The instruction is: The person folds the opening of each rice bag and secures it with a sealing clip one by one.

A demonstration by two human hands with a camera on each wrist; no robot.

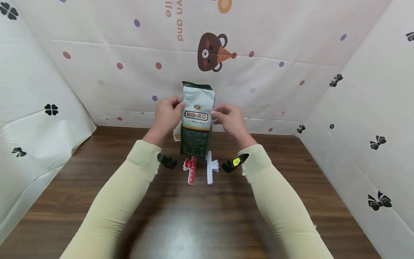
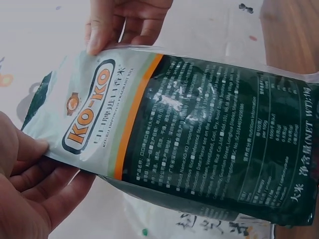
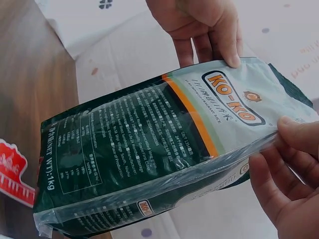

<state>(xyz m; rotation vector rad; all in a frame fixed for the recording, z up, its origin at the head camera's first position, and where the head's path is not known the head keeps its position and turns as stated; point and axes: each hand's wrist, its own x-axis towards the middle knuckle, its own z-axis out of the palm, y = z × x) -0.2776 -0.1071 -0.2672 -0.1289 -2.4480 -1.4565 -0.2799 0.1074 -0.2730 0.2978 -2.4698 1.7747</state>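
Observation:
A green and silver KO-KO rice bag [image 1: 195,140] stands upright near the back of the table, its dark top edge uppermost. My left hand [image 1: 168,113] pinches its left side near the upper part, thumb on the front face. On the opposite side my right hand [image 1: 231,120] pinches the bag's edge a little lower, thumb also in front. Both hands show on the bag's pale upper part in the left wrist view, where the printed back panel of the bag [image 2: 199,134] faces the camera. Just in front of the bag lie a red clip [image 1: 192,171] and a whitish clip [image 1: 210,171].
Partly hidden behind the bag and my left hand is a pale packet [image 1: 176,133]. The brown wooden table [image 1: 181,219] meets a printed white cloth backdrop [image 1: 106,86] at the back, with cloth walls at both sides.

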